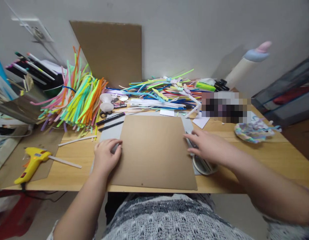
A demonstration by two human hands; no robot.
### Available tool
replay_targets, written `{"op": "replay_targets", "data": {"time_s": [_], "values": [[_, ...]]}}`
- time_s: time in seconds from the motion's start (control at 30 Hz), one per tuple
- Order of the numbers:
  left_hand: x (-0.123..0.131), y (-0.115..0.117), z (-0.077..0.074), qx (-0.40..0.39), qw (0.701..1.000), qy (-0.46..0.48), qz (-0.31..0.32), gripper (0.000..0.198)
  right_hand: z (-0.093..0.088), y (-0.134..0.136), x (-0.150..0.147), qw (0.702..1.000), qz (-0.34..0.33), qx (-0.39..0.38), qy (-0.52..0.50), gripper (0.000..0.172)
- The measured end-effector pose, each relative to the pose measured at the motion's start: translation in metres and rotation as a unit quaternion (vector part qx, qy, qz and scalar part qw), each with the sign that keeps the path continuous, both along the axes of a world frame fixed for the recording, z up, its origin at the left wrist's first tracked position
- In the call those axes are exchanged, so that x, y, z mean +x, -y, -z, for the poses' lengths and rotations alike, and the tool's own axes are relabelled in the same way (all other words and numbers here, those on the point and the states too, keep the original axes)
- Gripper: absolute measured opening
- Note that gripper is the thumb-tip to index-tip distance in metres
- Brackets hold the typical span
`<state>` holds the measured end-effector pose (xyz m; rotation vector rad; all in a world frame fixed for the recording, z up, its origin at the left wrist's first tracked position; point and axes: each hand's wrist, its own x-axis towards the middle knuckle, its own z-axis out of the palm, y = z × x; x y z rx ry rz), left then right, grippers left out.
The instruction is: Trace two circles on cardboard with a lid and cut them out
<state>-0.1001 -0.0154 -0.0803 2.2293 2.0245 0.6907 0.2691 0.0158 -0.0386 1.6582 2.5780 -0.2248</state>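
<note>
A flat brown cardboard sheet (154, 151) lies at the front of the wooden table, partly over a grey mat (110, 134). My left hand (106, 153) rests at its left edge, fingertips against the edge, thumb and fingers apart. At the right edge is my right hand (206, 145), fingers spread, tips at or just beside the cardboard; exact contact there is unclear. Beneath the right hand sits a roundish, grey-rimmed object (205, 168), mostly hidden by the palm. Neither hand visibly grips anything.
A yellow glue gun (33, 163) lies left on another cardboard piece. Black markers (111, 118), a pipe cleaner bundle (76, 100) and loose pipe cleaners (156, 96) lie behind. Another cardboard panel (114, 53) leans on the wall. A pastel woven piece (253, 132) sits right.
</note>
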Motion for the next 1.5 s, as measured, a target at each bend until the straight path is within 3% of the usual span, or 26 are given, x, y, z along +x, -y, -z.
{"op": "replay_targets", "data": {"time_s": [0.13, 0.3, 0.43, 0.53, 0.6, 0.73, 0.83, 0.93, 1.0, 1.2, 1.5], "values": [[0.005, 0.001, -0.003, -0.006, 0.999, -0.017, 0.040, 0.023, 0.025, 0.049, 0.018, 0.998, 0.064, 0.008, -0.014, 0.050], [0.008, 0.000, -0.002, -0.006, 0.998, -0.029, 0.051, 0.025, 0.048, 0.069, 0.021, 0.987, 0.111, 0.078, -0.082, 0.043], [0.009, -0.001, -0.001, -0.003, 0.999, -0.030, 0.043, 0.024, 0.055, 0.070, 0.036, 0.977, 0.119, 0.102, -0.146, 0.037], [0.011, 0.000, -0.001, -0.004, 0.999, -0.029, 0.043, 0.023, 0.058, 0.063, 0.057, 0.959, 0.168, 0.158, -0.167, 0.036], [0.013, 0.001, -0.002, -0.003, 0.999, -0.026, 0.048, 0.023, 0.059, 0.055, 0.071, 0.948, 0.209, 0.182, -0.157, 0.037], [0.018, 0.003, -0.003, -0.013, 0.998, -0.040, 0.055, 0.022, 0.052, 0.043, 0.077, 0.951, 0.262, 0.153, -0.065, 0.037], [0.019, 0.003, -0.002, -0.016, 0.996, -0.054, 0.062, 0.021, 0.034, 0.031, 0.058, 0.952, 0.238, 0.188, -0.031, 0.037], [0.017, 0.003, -0.002, -0.018, 0.995, -0.054, 0.080, 0.022, 0.018, 0.008, 0.023, 0.985, 0.049, 0.117, -0.121, 0.040], [0.016, 0.004, -0.002, -0.024, 0.994, -0.052, 0.090, 0.022, 0.015, -0.015, -0.003, 0.988, -0.021, 0.061, -0.139, 0.043], [0.014, 0.006, 0.000, -0.031, 0.994, -0.040, 0.101, 0.024, 0.036, -0.076, -0.059, 0.996, 0.058, 0.037, -0.054, 0.049], [0.012, 0.006, 0.002, -0.039, 0.993, -0.037, 0.109, 0.023, 0.052, -0.113, -0.079, 0.995, 0.085, 0.027, -0.051, 0.061]]}}
